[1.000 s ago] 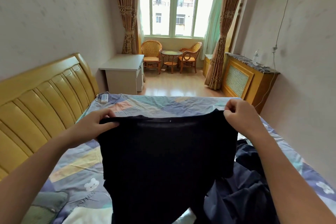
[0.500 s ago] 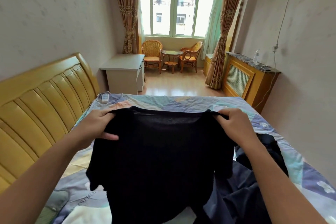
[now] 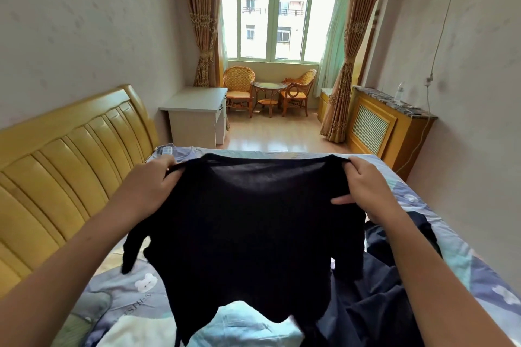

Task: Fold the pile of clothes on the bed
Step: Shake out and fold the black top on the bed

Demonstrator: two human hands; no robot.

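Black knit top [image 3: 253, 222] hung between my hands over the bed [image 3: 439, 239], held up by its shoulders. Left hand [image 3: 149, 186] was clenched on the left shoulder seam, right hand [image 3: 366, 186] pinched the right one, thumb laid across the front. A second before, I had it by a straight edge, drawn taut and level; by this moment both grips had shifted and the sleeves had dropped free, one dangling lower left, one lower right. Neckline sagged between my fists. Hem trailed near the pale garment [image 3: 146, 329] at the near edge of the bed. Dark navy clothes [image 3: 375, 298] lay heaped to the right, unfolded. My reading: the top was now oriented and spread, ready to be laid flat on the patterned sheet [image 3: 135, 284] for folding; the pile remained mostly undone.
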